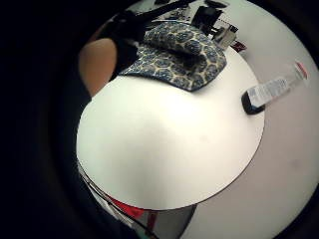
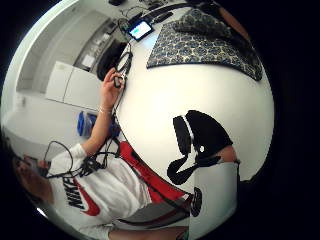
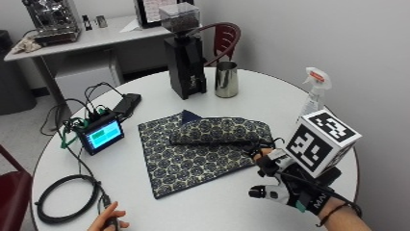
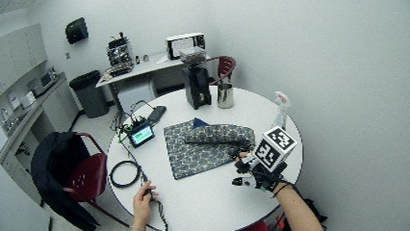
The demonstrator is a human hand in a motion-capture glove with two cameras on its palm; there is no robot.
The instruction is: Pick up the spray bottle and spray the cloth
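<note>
One spray bottle [image 3: 315, 96], one cloth [image 3: 200, 149], upright

Bare table [image 3: 211, 202] btwn right hand [image 3: 282, 180] & spray bottle [image 3: 315, 94]; cloth [image 3: 198, 147] just beside hand.

Gloved right hand [image 3: 288, 180] above the table, fingers relaxed, holding nothing.

A patterned blue cloth [image 3: 198, 151], its far side folded over, lies mid-table [image 3: 269, 98]. The gloved right hand [image 3: 288, 185] hovers at the cloth's near right corner, fingers [image 3: 264, 156] loosely bent, holding nothing. A clear spray bottle [image 3: 313, 98] stands upright at the right edge. A coffee grinder [image 3: 183, 53] and steel pitcher [image 3: 226, 79] stand near the far edge.
</note>
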